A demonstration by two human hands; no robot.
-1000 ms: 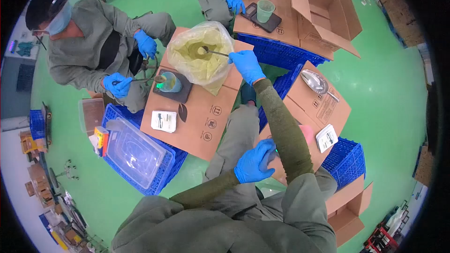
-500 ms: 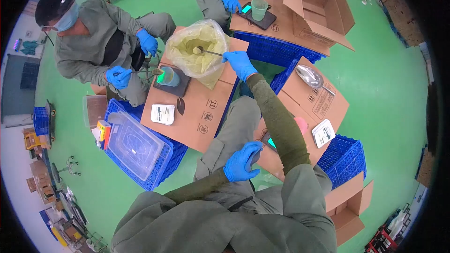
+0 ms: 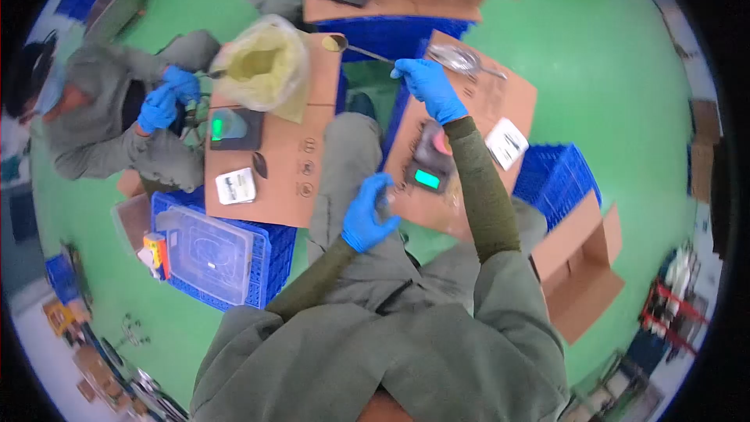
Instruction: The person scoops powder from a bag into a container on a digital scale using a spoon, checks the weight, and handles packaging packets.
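My right hand (image 3: 430,90) grips the handle end of a long spoon (image 3: 367,53). The spoon's bowl holds a heap of yellowish powder, over the edge of the left cardboard-topped stand. My left hand (image 3: 367,215) is curled above my lap, around something greyish and translucent that I cannot make out. Left of the spoon stands an open plastic bag (image 3: 301,78) of yellowish powder. Below my right hand, a digital scale (image 3: 427,178) with a lit green display lies on the right cardboard, with a partly hidden pink item (image 3: 443,143) by it.
A metal scoop (image 3: 457,59) and labelled packets (image 3: 506,143) lie on the right cardboard. On the left one are a scale with a cup (image 3: 228,126) and more packets (image 3: 235,186). A co-worker (image 3: 101,121) sits at left. Blue crates (image 3: 558,180) and an open box (image 3: 578,281) stand around.
My right hand has drawn the spoon out of the powder bag and to the right, bringing powder in its bowl. My view has turned. The co-worker's hands have come together.
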